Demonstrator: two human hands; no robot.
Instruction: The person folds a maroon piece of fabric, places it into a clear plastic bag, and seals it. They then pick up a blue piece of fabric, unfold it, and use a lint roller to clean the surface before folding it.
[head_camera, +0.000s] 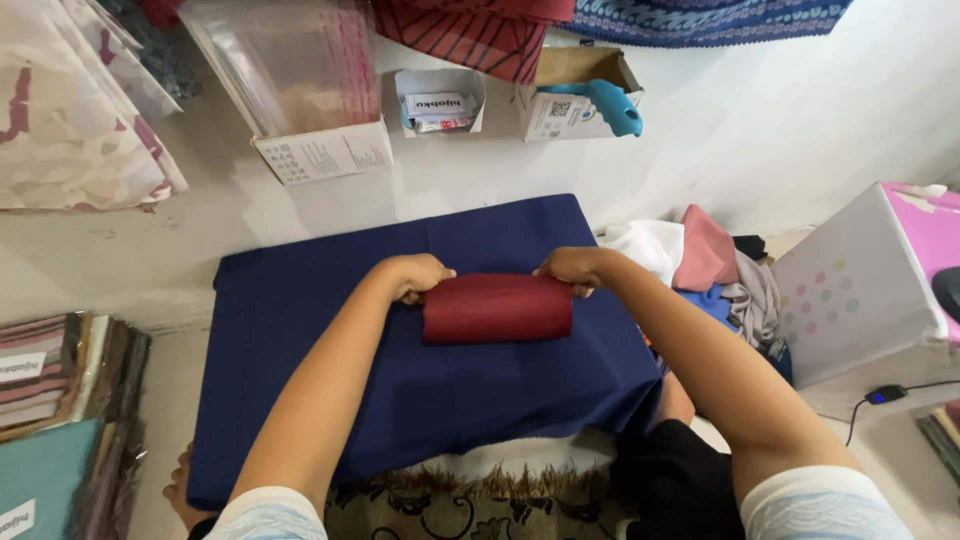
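Closest to the viewer, a dark patterned rug with a fringe (450, 500) lies under the front edge of a large navy blue cloth (330, 330), which is spread flat over a low surface. Two bare forearms in pale short sleeves reach out across it.

In the middle of the navy cloth sits a folded dark red piece of fabric (497, 309), a neat rectangle. The left hand (415, 276) is closed on its upper left corner, and the right hand (572, 268) is closed on its upper right corner. The hands are apart, one at each end of the red fabric, fingers curled over its top edge.

To the left, packaged folded fabrics (60, 390) are stacked. To the right, a loose heap of clothes in white, pink, blue and grey (700, 270) lies beside a white box with coloured dots and a pink top (865, 280).

Farther off, against the white floor, stand small open cardboard boxes: one holding clear plastic bags (300, 70), one with small packets (440, 100), and one with a bright blue plastic tool (610, 105). Patterned fabrics (70, 110) lie at the far left.
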